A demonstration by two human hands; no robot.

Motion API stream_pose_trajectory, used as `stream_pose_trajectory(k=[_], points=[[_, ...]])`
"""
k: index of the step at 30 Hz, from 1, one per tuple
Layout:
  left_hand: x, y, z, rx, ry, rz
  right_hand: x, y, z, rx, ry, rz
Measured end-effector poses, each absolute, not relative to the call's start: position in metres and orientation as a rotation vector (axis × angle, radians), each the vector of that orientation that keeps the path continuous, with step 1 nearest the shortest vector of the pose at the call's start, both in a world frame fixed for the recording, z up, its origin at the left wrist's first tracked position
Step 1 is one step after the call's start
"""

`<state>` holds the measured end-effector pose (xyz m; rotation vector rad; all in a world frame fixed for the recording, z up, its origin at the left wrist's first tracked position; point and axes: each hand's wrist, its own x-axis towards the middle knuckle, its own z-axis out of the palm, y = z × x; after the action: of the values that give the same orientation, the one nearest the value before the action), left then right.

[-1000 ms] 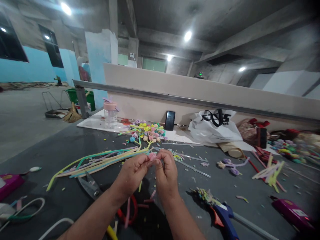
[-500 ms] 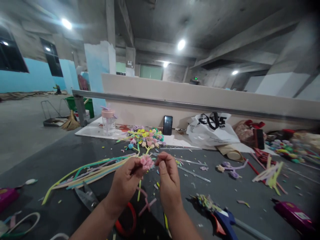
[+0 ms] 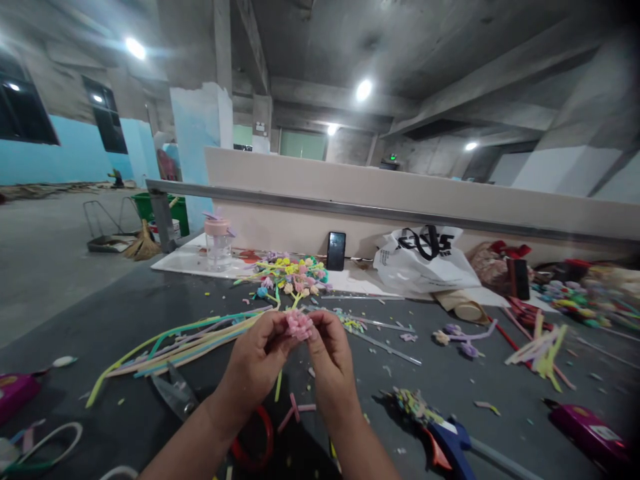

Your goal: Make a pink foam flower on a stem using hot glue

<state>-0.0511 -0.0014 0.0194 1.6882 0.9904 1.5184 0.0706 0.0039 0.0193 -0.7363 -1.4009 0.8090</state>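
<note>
Between my two hands, above the dark table [image 3: 435, 380], is a small pink flower [image 3: 299, 325] made of short fuzzy pieces. My left hand [image 3: 257, 357] pinches its left side, and the fingers of my right hand [image 3: 331, 357] are closed on its right side. Below my wrists lie scissors with red handles [image 3: 269, 437], partly hidden by my left forearm. Short pink stems [image 3: 296, 408] rest on the table between my arms. Long pastel pipe-cleaner stems [image 3: 190, 347] spread out to the left, and a pile of finished flowers [image 3: 295, 273] sits beyond my hands.
A blue glue gun [image 3: 445, 433], its nozzle crusted with scraps, lies at the right. Behind stand a clear bottle [image 3: 219, 247], a phone [image 3: 336, 251] and a white plastic bag [image 3: 425, 260]. Purple flowers [image 3: 467, 340], cut stems [image 3: 543, 353] and glue sticks [image 3: 390, 348] are scattered on the right.
My right hand has moved left to the flower and now grips it together with my left hand. The flower has shifted slightly to the right.
</note>
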Motion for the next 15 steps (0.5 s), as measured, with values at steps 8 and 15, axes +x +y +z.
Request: stream_pose_trajectory(k=[8,15], points=[[-0.0524,-0.0014,0.0302,1.849,1.025,1.378,0.0718,0.0058,0.0208,-0.765,-1.414,0.813],[-0.0527,-0.0013,0.0271,1.94,1.052,1.361,0.0726,0.0079,0.0177,-0.796,-1.398,0.815]])
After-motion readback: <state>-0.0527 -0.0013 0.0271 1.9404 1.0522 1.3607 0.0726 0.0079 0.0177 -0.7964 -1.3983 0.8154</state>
